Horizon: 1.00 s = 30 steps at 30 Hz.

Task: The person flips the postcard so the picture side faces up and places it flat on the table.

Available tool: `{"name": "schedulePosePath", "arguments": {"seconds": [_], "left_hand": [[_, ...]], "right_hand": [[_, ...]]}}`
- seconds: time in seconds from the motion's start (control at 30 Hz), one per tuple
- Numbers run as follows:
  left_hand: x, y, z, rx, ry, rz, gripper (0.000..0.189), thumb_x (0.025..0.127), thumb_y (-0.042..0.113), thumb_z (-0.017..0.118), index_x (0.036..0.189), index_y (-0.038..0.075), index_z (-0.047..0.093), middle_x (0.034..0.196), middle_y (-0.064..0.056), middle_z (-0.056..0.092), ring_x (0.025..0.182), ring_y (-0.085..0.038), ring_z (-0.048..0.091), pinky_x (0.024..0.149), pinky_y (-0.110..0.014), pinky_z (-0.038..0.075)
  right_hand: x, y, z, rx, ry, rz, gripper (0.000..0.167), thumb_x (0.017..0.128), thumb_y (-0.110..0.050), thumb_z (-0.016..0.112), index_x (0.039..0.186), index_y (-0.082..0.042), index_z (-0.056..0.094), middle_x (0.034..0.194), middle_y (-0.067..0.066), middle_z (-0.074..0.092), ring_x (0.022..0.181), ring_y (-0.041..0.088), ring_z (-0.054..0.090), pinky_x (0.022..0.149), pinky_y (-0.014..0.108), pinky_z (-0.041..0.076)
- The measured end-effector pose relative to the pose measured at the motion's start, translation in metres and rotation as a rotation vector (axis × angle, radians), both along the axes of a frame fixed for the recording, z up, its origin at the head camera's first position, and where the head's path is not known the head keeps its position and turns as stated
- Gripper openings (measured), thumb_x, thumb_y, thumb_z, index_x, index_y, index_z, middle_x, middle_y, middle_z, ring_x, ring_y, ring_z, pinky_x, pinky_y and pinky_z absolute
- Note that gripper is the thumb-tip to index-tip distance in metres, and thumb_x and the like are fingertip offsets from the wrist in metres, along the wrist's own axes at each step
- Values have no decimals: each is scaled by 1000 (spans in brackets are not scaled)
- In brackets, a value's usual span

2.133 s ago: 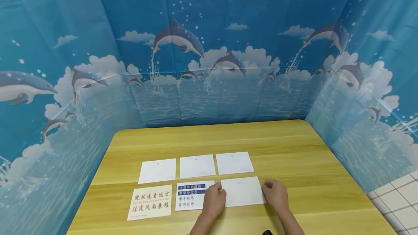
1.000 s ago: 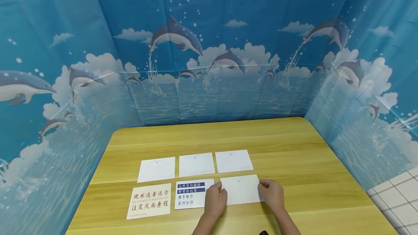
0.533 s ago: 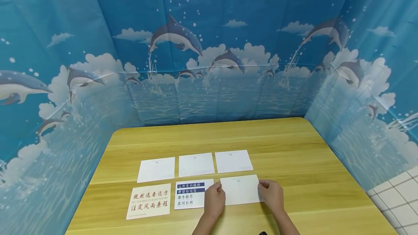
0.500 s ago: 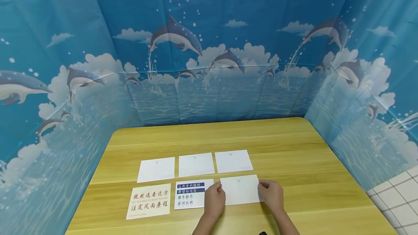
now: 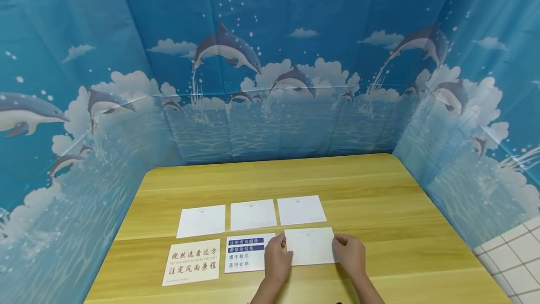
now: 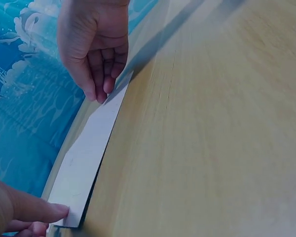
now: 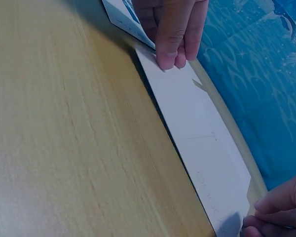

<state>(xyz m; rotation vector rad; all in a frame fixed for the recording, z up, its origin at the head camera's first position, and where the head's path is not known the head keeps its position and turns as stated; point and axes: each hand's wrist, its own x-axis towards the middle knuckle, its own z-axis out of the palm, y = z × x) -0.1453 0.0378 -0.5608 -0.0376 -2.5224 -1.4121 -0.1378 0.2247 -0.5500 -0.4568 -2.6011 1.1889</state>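
Head view: a wooden bench walled on three sides by a blue dolphin-print curtain. Six cards lie on the bench in two rows of three. The blank card under the hands closes the near row at its 3 o'clock end, flat on the wood.

The left hand sits at the card's 9 o'clock edge, its curled fingers bearing on that edge; the left wrist view shows a fingertip pressed against the card corner. The right hand sits at the 3 o'clock edge, its curled fingers touching that edge with their tips. Whether either hand truly pinches the card or only touches it cannot be told.

Surroundings: just beside the blank card at 9 o'clock lies a card with dark blue bands, its right margin partly covered by the left hand. Further toward 9 o'clock lies a card with red characters. The far row, toward 12 o'clock, holds three white cards: the left white card, the middle white card and the right white card, the last near the blank card's far edge but apart from it. White floor tiles show past the bench at 3 o'clock
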Motion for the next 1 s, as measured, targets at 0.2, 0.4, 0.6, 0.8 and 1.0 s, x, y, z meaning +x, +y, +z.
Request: {"name": "schedulePosePath", "arguments": {"seconds": [0.2, 0.4, 0.6, 0.8, 1.0], "left_hand": [[-2, 2, -4, 146, 11, 20, 49, 51, -24, 66, 98, -12, 64, 77, -2, 57, 72, -16, 54, 68, -26, 50], [-7, 2, -6, 245, 19, 27, 50, 52, -27, 63, 99, -10, 65, 77, -2, 58, 70, -15, 54, 64, -25, 50], [-9, 1, -7, 207, 83, -18, 42, 55, -26, 63, 91, -6, 67, 77, 0, 56, 71, -15, 53, 65, -25, 49], [-8, 1, -10, 69, 112, -75, 43, 61, -18, 68, 98, 4, 63, 84, 2, 49, 78, -14, 47, 71, -29, 44], [-7, -2, -7, -8, 57, -141, 45, 68, -12, 70, 108, 8, 60, 76, 6, 50, 72, -10, 47, 67, -28, 43]], "right_hand": [[0, 0, -2, 10, 24, -18, 15, 81, -5, 61, 85, 7, 70, 78, 15, 67, 75, 31, 62, 63, 39, 48], [1, 0, -1, -21, 6, -21, 14, 79, -3, 63, 86, 8, 69, 77, 14, 67, 71, 26, 61, 59, 32, 47], [-1, 0, -2, -68, -26, 10, 32, 69, 3, 69, 97, 15, 62, 78, 13, 63, 70, 20, 56, 59, 27, 43], [-3, 2, -3, -67, -31, 91, 45, 68, 9, 68, 108, 20, 53, 79, 12, 57, 74, 25, 51, 61, 27, 42], [-5, 5, -1, -68, -62, 114, 44, 70, 9, 67, 108, 23, 52, 79, 13, 56, 74, 25, 50, 61, 29, 42]]}}
